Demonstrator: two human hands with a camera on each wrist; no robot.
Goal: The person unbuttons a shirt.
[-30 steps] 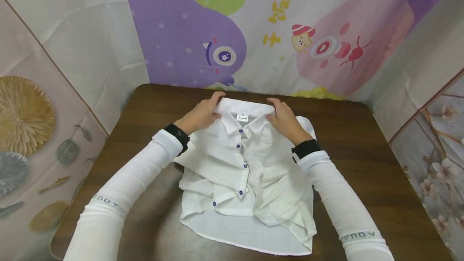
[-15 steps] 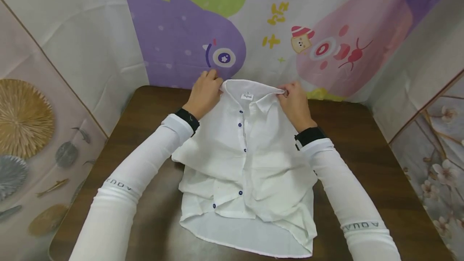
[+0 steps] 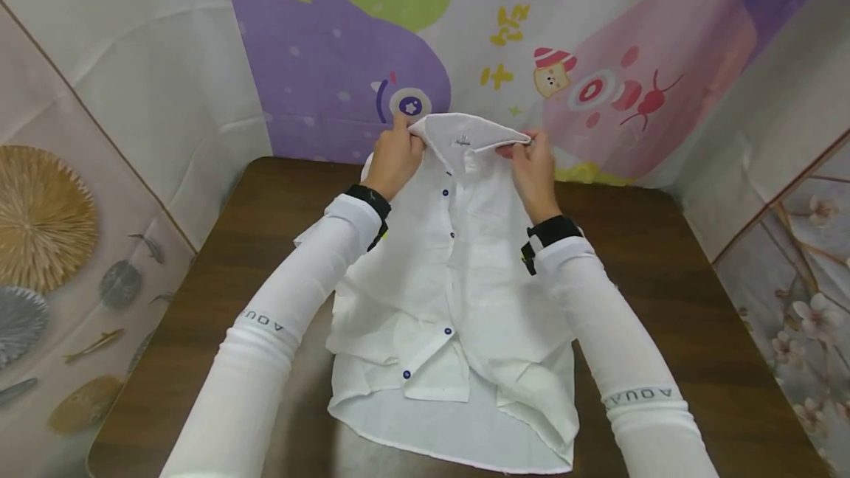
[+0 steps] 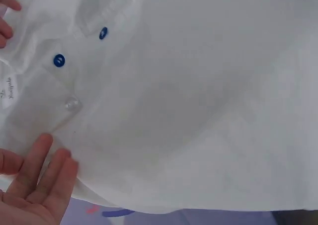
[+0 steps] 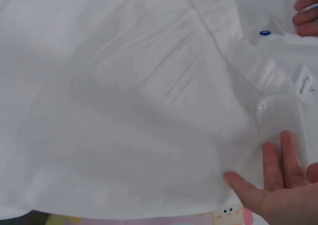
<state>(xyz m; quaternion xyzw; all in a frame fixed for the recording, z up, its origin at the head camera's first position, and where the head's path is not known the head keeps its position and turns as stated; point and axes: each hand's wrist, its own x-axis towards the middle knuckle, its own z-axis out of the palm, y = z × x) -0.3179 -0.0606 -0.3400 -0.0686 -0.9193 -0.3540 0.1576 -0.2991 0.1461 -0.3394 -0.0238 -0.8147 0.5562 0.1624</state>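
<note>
A white button-up shirt with blue buttons is lifted by its collar, while its curved hem lies on the table. My left hand pinches the left end of the collar. At the other end, my right hand holds the collar between thumb and fingers. A small label shows inside the neck in the left wrist view. Fingers of the left hand lie against the cloth near a clear collar button. The shirt's sleeves are mostly hidden behind my arms.
The shirt's lower part rests on a dark brown wooden table. Behind the table's far edge hangs a cartoon-printed curtain. Patterned panels stand at both sides.
Both hands have raised the collar up and away toward the curtain. The shirt front has straightened and its folds have loosened, while the hem has stayed nearly in place.
</note>
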